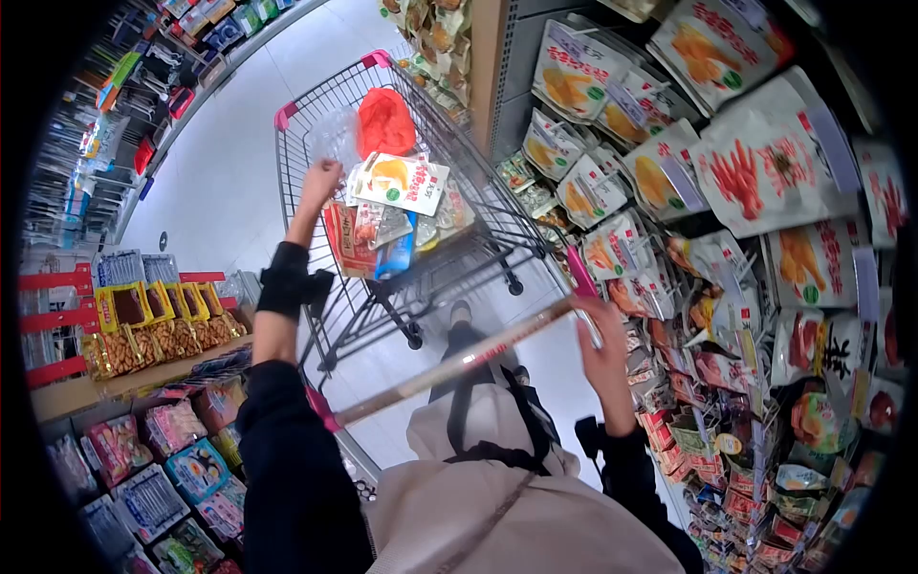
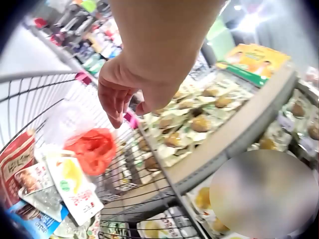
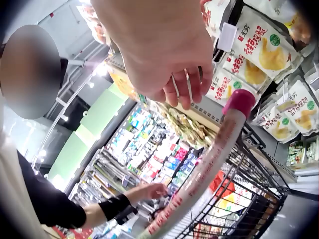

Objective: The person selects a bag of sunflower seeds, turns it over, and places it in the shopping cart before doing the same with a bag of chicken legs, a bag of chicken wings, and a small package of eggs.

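Observation:
My left hand hangs over the left side of the shopping cart, its fingers loosely bent and holding nothing. Just right of it, a white food pouch with a yellow picture lies on top of the goods in the basket. Under and around that pouch are a red packet, a blue packet and clear-wrapped food. A red plastic bag sits beyond them. My right hand is beside the right end of the cart handle, fingers relaxed and hanging in the right wrist view.
Hanging pouches crowd the shelf along the right. On the left stand racks of yellow-topped snack packs and bagged goods. White floor tiles show between the cart and the left shelves.

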`<state>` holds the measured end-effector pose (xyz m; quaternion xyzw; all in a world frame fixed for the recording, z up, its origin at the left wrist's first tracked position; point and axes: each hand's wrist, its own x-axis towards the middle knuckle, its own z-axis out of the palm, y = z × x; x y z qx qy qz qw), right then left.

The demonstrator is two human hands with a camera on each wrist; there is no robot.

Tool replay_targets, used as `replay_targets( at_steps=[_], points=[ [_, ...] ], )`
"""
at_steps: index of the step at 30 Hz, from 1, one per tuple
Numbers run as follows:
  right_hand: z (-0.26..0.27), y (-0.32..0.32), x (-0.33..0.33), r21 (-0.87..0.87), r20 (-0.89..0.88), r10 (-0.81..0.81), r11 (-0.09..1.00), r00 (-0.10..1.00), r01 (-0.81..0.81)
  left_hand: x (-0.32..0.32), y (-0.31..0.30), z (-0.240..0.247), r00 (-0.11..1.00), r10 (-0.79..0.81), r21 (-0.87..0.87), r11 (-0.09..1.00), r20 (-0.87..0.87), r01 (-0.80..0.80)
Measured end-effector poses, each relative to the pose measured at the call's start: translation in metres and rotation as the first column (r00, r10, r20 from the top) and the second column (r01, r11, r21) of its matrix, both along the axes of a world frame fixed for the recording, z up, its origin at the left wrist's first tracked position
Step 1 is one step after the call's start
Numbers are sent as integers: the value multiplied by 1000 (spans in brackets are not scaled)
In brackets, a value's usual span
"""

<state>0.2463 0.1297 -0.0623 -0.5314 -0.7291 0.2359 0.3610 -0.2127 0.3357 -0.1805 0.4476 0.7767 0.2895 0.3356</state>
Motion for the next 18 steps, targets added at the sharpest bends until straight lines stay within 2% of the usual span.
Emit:
replay_targets(
  at_steps=[1, 3, 5, 6, 7, 8, 9, 11, 13, 14, 15, 17, 18],
  points=[
    [-5, -1, -1, -29, -29, 83, 996, 996, -84, 15, -15, 32, 998, -63, 90, 994, 6, 62],
    [-23, -4, -4, -53, 39, 216, 975, 976, -214, 53, -67, 96, 982, -166, 188, 965, -94, 181],
    [-44, -11, -9, 19, 119, 264, 963, 957, -268, 79, -126, 119, 959, -265, 303, 910, -96, 282],
    [-53, -14, -12, 34, 139, 286, 955, 948, -293, 95, -160, 125, 957, -254, 299, 911, -140, 285],
    [-61, -18, -14, 114, 241, 267, 947, 933, -301, 114, -196, 129, 951, -248, 291, 911, -183, 293],
    [-68, -20, -15, 190, 339, 236, 931, 911, -312, 137, -234, 132, 934, -231, 200, 936, -273, 290],
    [-76, -19, -16, 224, 351, 217, 925, 911, -307, 157, -268, 132, 905, -223, 113, 953, -363, 280],
    [-90, -19, -17, 279, 376, 175, 915, 910, -291, 172, -322, 98, 869, -233, 252, 896, -436, 366],
    [-94, -18, -18, 295, 346, 159, 917, 925, -268, 196, -356, 90, 871, -145, 206, 941, -470, 268],
    [-97, -16, -20, 321, 315, 151, 912, 937, -255, 193, -367, 76, 840, -171, 170, 940, -514, 295],
    [-96, -14, -22, 334, 280, 149, 911, 948, -242, 195, -371, 70, 807, -137, 209, 929, -574, 306],
    [-93, -11, -21, 220, 335, 203, 932, 920, -286, 201, -375, 60, 734, -49, 284, 903, -678, 323],
    [-96, -7, -23, 225, 318, 203, 933, 926, -282, 198, -373, 52, 724, -32, 281, 909, -689, 308]
  ],
)
